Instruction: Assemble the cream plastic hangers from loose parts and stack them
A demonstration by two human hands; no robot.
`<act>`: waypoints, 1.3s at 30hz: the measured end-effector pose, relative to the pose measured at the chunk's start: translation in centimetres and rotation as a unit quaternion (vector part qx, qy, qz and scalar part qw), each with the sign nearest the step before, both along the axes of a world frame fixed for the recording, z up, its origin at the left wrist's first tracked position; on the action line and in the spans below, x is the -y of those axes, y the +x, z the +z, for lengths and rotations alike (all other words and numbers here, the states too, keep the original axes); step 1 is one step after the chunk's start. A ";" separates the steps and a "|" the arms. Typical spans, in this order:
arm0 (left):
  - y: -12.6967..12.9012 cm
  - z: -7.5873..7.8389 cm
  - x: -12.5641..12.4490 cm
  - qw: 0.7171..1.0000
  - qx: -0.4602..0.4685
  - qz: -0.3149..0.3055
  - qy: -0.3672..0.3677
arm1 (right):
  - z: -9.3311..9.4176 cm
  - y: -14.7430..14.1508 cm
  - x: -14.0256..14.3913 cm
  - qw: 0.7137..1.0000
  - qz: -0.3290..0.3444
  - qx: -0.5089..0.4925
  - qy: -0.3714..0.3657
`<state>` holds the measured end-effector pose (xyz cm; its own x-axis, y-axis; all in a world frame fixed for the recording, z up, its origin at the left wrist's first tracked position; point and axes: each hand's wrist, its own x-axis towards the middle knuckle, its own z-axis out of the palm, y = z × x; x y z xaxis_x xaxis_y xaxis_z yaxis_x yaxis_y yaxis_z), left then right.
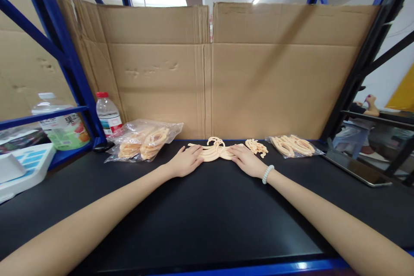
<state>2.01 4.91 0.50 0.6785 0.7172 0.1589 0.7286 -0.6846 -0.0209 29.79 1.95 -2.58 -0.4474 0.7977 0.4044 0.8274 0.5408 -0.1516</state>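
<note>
Black bench: two hands, two bags.

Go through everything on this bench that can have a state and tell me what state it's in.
Left hand: flat, on the hangers.
Right hand: flat, on the hangers.
Hanger stack: lying flat, unbagged.
Left bag: lying, holding pieces.
Right bag: lying, holding pieces.
Water bottle: upright, capped.

From my feed, my left hand and right hand cover both ends of the stack of peach hangers, so I cannot count them. The bagged hangers blur behind creased plastic. The tablet runs out at the right edge, and the bottle label is too small to read.
</note>
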 end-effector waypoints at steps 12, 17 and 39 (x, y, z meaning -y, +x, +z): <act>-0.6 -0.6 3.7 0.993 0.027 -0.064 0.093 | -0.2 0.1 1.1 0.998 -0.004 -0.013 0.057; -1.3 -1.1 3.9 0.990 0.097 -0.061 0.088 | 0.1 0.6 2.3 0.997 -0.006 -0.021 0.074; -1.5 -1.6 3.7 0.990 0.118 -0.048 0.064 | 0.5 2.6 2.8 0.998 -0.012 -0.024 0.066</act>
<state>0.47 1.25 -1.09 0.6763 0.6144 0.4063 0.6545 -0.7543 0.0512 32.43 -0.87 -2.05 -0.4073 0.7465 0.5261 0.8336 0.5393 -0.1199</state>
